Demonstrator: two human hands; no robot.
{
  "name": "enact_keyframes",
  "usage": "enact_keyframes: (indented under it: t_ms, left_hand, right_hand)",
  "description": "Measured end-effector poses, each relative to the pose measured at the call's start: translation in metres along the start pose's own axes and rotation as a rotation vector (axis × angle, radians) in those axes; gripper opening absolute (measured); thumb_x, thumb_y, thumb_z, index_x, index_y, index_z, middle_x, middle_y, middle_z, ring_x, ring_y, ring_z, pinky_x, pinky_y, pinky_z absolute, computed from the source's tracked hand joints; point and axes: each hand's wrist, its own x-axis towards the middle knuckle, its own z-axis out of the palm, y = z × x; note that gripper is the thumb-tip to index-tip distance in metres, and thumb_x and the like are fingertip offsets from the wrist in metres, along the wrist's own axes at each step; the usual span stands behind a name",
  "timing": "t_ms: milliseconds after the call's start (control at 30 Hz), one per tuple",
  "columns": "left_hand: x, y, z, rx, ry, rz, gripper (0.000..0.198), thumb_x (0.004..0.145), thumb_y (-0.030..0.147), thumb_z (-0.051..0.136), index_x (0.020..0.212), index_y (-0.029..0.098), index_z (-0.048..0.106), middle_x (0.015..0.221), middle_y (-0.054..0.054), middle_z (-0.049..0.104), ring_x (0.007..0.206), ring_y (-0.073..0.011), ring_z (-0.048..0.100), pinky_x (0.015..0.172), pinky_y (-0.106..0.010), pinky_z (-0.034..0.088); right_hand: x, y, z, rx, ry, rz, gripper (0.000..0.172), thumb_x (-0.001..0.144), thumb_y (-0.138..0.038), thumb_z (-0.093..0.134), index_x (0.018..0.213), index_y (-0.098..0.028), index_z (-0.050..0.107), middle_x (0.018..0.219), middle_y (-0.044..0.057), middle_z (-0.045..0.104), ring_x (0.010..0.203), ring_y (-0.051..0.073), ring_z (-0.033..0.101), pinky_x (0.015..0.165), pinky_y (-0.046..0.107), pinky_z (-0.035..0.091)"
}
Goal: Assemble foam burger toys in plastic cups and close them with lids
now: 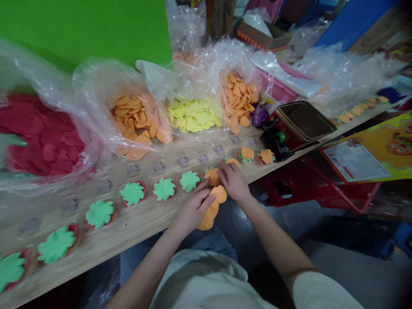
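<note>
My left hand [193, 210] curls over a small stack of orange foam discs [208, 216] held off the edge of a long wooden plank [128, 219]. My right hand [233, 182] rests its fingers on an orange foam disc [213, 177], which lies on a green piece on the plank. Along the plank runs a row of green scalloped foam pieces [164, 189] on red backing. Further right, finished-looking stacks with orange tops [246, 154] sit in the same row. Small clear square pads [183, 161] line the plank's far side.
Clear plastic bags hold red foam [41, 135], orange foam [135, 122], yellow foam [193, 116] and more orange pieces [238, 98] behind the plank. A metal tray [304, 120] and a black dispenser [277, 143] stand to the right. A red rack [315, 184] sits below the plank's right side.
</note>
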Motion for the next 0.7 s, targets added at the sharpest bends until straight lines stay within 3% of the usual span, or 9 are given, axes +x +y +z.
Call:
enact_keyframes:
  t_ms: [100,200,300,433,600,700]
  left_hand:
    - [-0.002,0.000,0.000,0.070,0.020,0.004,0.006,0.071,0.022,0.063,0.065,0.020,0.065,0.091,-0.006,0.064,0.115,-0.0236,0.044,0.099,-0.028,0.028]
    - [-0.014,0.000,-0.009,0.008,0.106,-0.190,0.015,0.074,0.033,0.060,0.074,0.019,0.063,0.079,-0.003,0.063,0.086,-0.0205,0.058,0.073,-0.026,0.044]
    - [-0.026,0.004,-0.021,-0.169,0.137,-0.407,0.026,0.074,0.042,0.059,0.087,0.019,0.061,0.068,0.000,0.062,0.064,-0.0168,0.060,0.055,-0.024,0.045]
    - [-0.038,0.014,-0.033,-0.318,0.132,-0.450,0.034,0.074,0.044,0.059,0.096,0.018,0.060,0.073,-0.002,0.064,0.060,-0.0150,0.061,0.055,-0.025,0.049]
    - [-0.057,0.020,-0.051,-0.431,0.099,-0.517,0.041,0.077,0.047,0.053,0.107,0.019,0.058,0.082,-0.005,0.065,0.055,-0.0132,0.061,0.049,-0.024,0.050]
    - [-0.065,0.018,-0.058,-0.420,0.147,-0.496,0.035,0.075,0.036,0.060,0.106,0.019,0.056,0.081,-0.004,0.064,0.056,-0.0128,0.061,0.050,-0.022,0.050]
  right_hand:
    - [-0.018,-0.001,-0.007,-0.073,0.008,-0.028,0.038,0.082,-0.015,0.040,0.118,-0.018,0.053,0.108,0.012,0.052,0.103,0.026,0.045,0.090,0.042,0.038]
    - [-0.032,-0.009,-0.011,0.024,0.004,0.023,0.038,0.079,-0.015,0.044,0.116,-0.020,0.056,0.118,0.012,0.049,0.110,0.027,0.041,0.095,0.045,0.034]
    - [-0.035,-0.031,-0.008,0.507,-0.028,0.244,0.034,0.084,-0.029,0.045,0.117,-0.022,0.054,0.115,0.010,0.052,0.105,0.024,0.048,0.085,0.039,0.042]
    - [-0.027,-0.070,0.005,1.166,-0.323,0.461,0.027,0.079,-0.042,0.053,0.093,-0.022,0.064,0.084,0.003,0.062,0.073,0.015,0.056,0.060,0.026,0.044]
    - [-0.017,-0.089,0.009,1.417,-0.225,0.599,0.022,0.071,-0.038,0.065,0.082,-0.019,0.064,0.075,-0.001,0.061,0.062,0.009,0.051,0.049,0.020,0.037]
    - [-0.019,-0.091,0.006,1.456,-0.314,0.633,0.023,0.072,-0.039,0.064,0.079,-0.017,0.063,0.069,0.000,0.060,0.059,0.009,0.051,0.047,0.019,0.036]
